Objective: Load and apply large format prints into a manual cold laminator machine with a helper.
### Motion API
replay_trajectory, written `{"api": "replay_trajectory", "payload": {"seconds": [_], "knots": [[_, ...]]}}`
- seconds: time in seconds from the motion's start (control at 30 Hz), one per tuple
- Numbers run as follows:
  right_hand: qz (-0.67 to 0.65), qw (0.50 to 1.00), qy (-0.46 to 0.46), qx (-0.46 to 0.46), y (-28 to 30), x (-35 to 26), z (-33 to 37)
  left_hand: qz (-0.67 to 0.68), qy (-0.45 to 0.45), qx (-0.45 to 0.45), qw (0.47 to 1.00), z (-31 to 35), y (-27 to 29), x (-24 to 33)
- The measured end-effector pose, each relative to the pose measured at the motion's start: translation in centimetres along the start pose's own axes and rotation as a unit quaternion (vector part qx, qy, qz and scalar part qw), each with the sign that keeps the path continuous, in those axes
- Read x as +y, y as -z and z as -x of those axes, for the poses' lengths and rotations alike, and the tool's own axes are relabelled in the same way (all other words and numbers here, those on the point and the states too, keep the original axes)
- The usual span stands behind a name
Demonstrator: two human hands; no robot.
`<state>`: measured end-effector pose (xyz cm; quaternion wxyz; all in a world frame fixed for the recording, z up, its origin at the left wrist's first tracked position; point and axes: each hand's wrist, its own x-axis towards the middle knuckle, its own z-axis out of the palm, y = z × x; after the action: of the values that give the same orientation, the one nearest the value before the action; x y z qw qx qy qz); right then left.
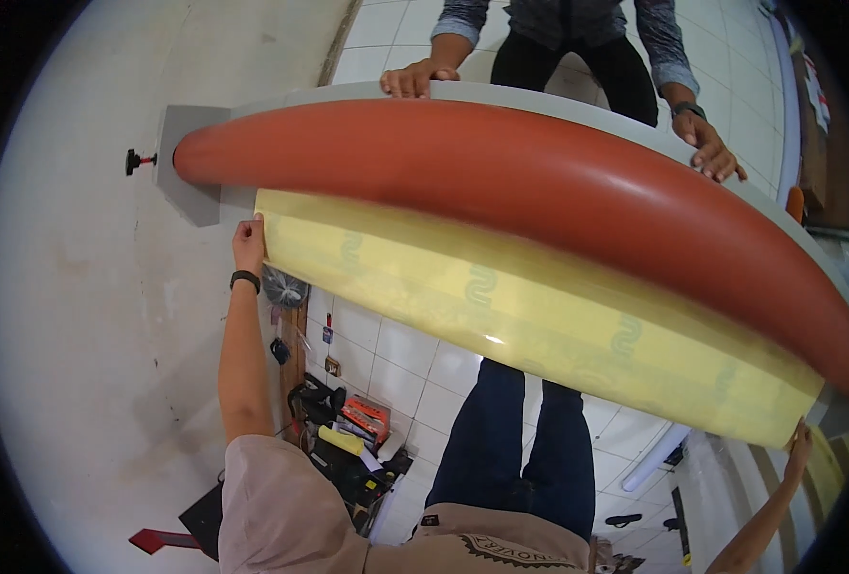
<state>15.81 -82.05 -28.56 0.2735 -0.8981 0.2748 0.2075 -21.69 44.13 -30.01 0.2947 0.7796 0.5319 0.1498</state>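
Note:
A wide sheet of yellow film or backing paper (463, 287), with a faint repeated pattern, is stretched out in front of me. Its far edge runs along the underside of a long red-orange roller (482, 148). My left hand (249, 244) pinches the sheet's left edge close to the corner. At the opposite end, my right hand (800, 448) has its fingers closed on the near right corner. The roller sits in a grey frame (190, 196) with a black knob (137, 162) sticking out at the left.
Across the roller stands a co-worker, whose two hands (420, 78) (707, 145) rest on the grey rear bar. A wall (80, 287) is close on my left. Tools and boxes (357, 430) lie on the tiled floor (396, 335) at lower left. Rolls (740, 478) stand at lower right.

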Motion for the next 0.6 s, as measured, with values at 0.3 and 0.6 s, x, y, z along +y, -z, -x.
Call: {"api": "replay_trajectory", "payload": {"seconds": [0.3, 0.6], "knots": [[-0.041, 0.996, -0.063, 0.044, 2.1, 2.4, -1.9, -0.208, -0.083, 0.008, 0.975, 2.1, -1.7, 2.7], [-0.036, 0.997, -0.024, 0.070, 1.9, -3.6, -2.6, -0.355, -0.005, -0.048, 0.933, -0.5, -0.2, 5.7]]}}
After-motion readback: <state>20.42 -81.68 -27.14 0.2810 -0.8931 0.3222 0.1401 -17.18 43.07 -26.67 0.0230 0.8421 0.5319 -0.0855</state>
